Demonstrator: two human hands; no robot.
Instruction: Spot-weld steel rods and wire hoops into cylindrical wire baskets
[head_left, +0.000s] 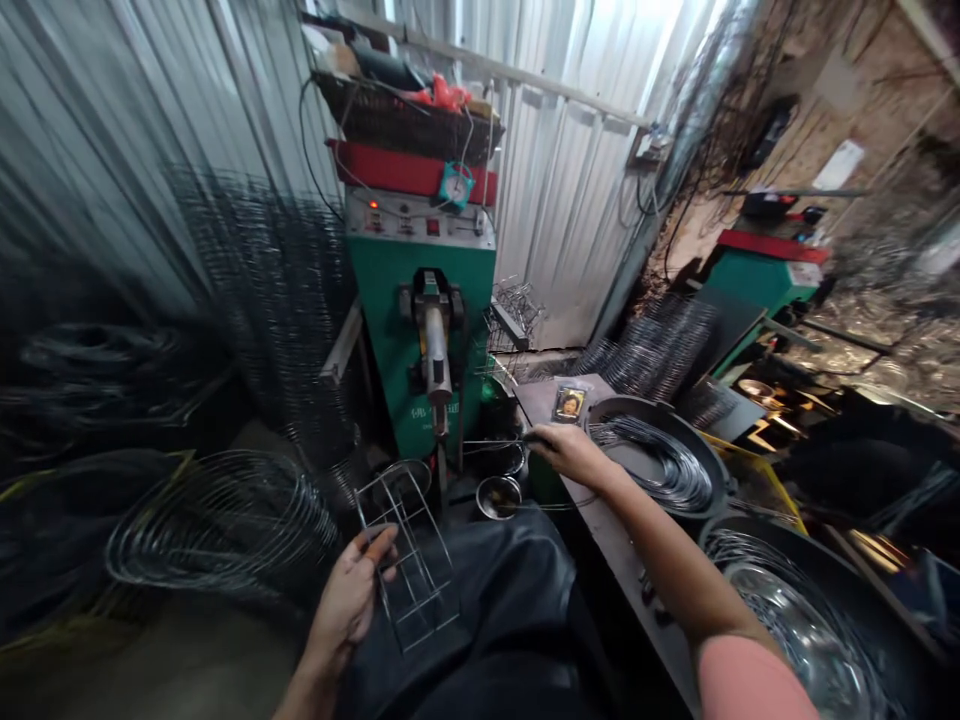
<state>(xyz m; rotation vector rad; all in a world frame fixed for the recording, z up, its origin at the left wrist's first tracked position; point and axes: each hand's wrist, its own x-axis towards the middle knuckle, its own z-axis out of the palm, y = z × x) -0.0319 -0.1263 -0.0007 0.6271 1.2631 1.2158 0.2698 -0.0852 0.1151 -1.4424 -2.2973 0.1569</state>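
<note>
My left hand (354,595) is closed around the side of a small wire rack (412,560), a ladder-like frame of thin bright rods held tilted above my lap. A wire ring (409,478) shows just behind its upper end. My right hand (568,453) is closed in a pinch, with something dark at the fingertips. From there a thin metal wire (491,442) runs left towards the green machine (382,350). The machine's electrode arm (437,360) points down between my hands. The lower contact between wire and machine is too dark to make out.
On the right, a narrow table (622,560) carries a small picture card (570,403) and a round pan (724,480) of bent wires. A larger basin (900,660) stands nearer. Wire hoops (217,520) lie at left, before stacked wire frames (262,270). A metal bowl (499,497) sits below my right hand.
</note>
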